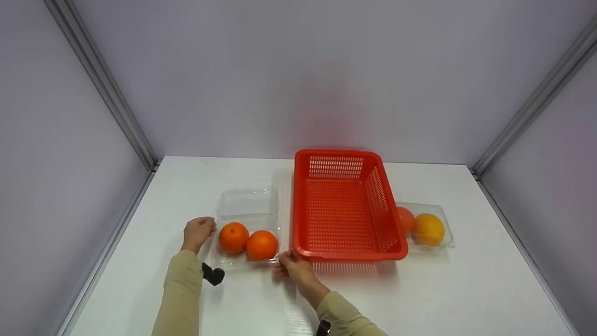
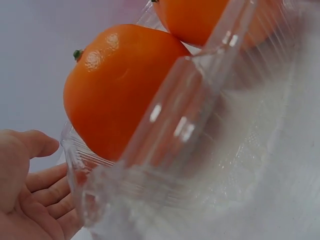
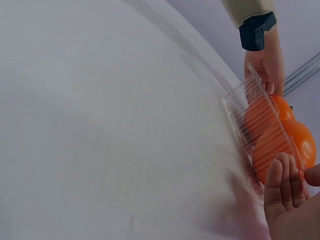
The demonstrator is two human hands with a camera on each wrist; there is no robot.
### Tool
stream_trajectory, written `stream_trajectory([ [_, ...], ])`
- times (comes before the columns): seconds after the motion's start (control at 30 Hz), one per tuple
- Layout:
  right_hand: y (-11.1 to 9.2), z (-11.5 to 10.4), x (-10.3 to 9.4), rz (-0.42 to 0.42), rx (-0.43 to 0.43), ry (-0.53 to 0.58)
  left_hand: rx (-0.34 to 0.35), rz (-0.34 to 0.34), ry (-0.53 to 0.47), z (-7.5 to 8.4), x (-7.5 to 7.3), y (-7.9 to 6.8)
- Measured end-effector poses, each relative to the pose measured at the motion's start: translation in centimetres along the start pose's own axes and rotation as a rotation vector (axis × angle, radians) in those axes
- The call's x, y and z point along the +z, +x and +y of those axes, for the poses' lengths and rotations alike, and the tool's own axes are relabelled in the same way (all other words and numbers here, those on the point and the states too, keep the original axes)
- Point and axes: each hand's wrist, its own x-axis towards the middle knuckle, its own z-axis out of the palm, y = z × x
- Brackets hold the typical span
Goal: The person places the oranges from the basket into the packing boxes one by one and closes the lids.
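A clear plastic clamshell box [image 1: 245, 218] lies with its lid flipped back toward the rear wall. Two oranges [image 1: 233, 237] sit side by side in its front half, a green stem button visible on one orange [image 2: 120, 90]. At the box's left edge my left hand [image 1: 198, 232] holds the rim, thumb tip at the edge and fingers [image 2: 50, 192] against the outer wall. My right hand [image 1: 296, 270] grips the near right corner, its fingers [image 3: 280, 182] flat along the outside and the thumb by the rim.
A red plastic basket [image 1: 350, 255] stands right of the box, over my right hand's wrist side. Beyond it lies another clear box [image 1: 443, 219] with a yellow-orange fruit [image 1: 428, 229] and a reddish fruit [image 1: 405, 219] partly hidden by the basket. Walls enclose the white table [image 1: 475, 280].
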Motion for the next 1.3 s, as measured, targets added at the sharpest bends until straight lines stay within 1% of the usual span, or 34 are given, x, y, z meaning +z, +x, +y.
stream_trajectory([
  [0.1, -0.1, 0.0, -0.1, -0.004, 0.005, -0.001, -0.021, -0.004, -0.029, 0.2, 0.3, 0.4],
  [0.17, -0.1, -0.1, -0.1, -0.007, 0.004, 0.000, -0.027, -0.008, -0.031, 0.4, 0.5, 0.6],
  [0.33, -0.1, 0.0, 0.0, -0.021, -0.005, 0.005, -0.028, -0.030, 0.010, 0.6, 0.8, 1.0],
  [0.43, 0.0, 0.0, 0.0, -0.016, -0.007, -0.004, -0.023, -0.041, 0.012, 0.7, 0.9, 1.1],
  [0.67, 0.1, 0.0, 0.0, 0.005, -0.004, -0.042, -0.039, -0.061, -0.014, 1.3, 1.4, 1.0],
  [0.9, 0.2, 0.1, 0.0, 0.008, 0.009, -0.029, -0.039, -0.034, -0.025, 1.5, 1.8, 1.0],
  [1.13, 0.2, 0.3, 0.0, 0.015, 0.012, -0.003, -0.040, -0.034, -0.021, 1.5, 1.8, 1.0],
  [1.3, 0.2, 0.2, 0.0, 0.009, 0.012, -0.005, -0.039, -0.028, -0.030, 1.5, 1.9, 1.0],
])
